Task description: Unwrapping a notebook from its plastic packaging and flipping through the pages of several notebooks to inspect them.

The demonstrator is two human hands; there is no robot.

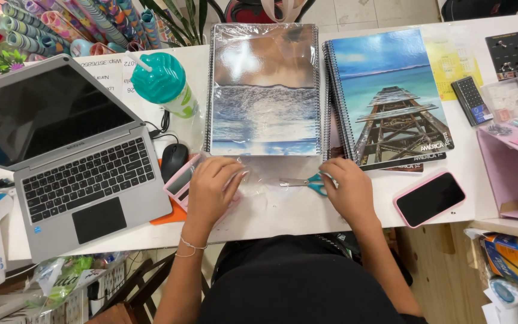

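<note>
Two spiral-bound notebooks are laid side by side on the white desk: the one with a pale sea-and-sky cover is lying under a clear, glossy plastic film, while the stack topped by a blue notebook with a wooden pier picture is left bare. The film is judged to be only partly dealt with: it is spread over the cover, but a loose margin is seen hanging past the notebook's near edge, uncut and unfolded. That margin is pressed flat by the left hand, fingers spread. A pair of scissors with teal handles is gripped by the right hand, fingers curled through the loops, blades pointed left over the film; whether the blades are parted cannot be told. A grey open laptop and a pink-cased phone are set to either side. The film's true outline is hard to trace against the desk, and a pink-edged flat object is half hidden beneath the left hand.
</note>
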